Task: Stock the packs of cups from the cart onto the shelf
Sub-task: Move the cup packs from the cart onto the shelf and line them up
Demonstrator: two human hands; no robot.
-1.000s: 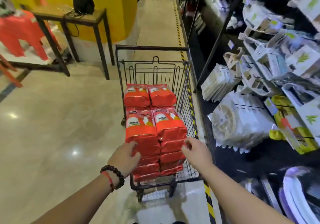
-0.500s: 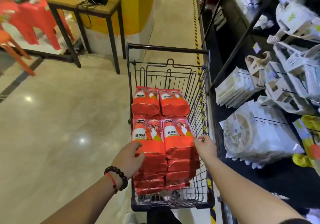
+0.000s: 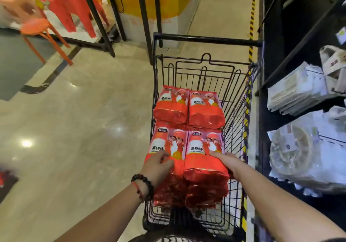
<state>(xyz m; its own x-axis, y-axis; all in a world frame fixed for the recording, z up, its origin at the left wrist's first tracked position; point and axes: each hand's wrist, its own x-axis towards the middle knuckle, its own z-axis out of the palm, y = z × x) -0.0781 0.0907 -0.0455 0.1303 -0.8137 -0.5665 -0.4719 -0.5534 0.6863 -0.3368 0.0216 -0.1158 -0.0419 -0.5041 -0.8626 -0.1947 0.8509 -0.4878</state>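
Red plastic packs of cups [image 3: 187, 148] sit stacked in the black wire cart [image 3: 241, 99] beside the dark shelf [image 3: 265, 121]. Left hand [image 3: 158, 167] rests its fingers on the near-left pack; right hand [image 3: 227, 162] grips the near-right pack's side.

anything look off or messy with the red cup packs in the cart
Nothing stands out. The red packs lie in tidy stacks, two side by side and two deep, inside the cart. None looks torn or spilled. The left hand and right hand are on the near top packs.
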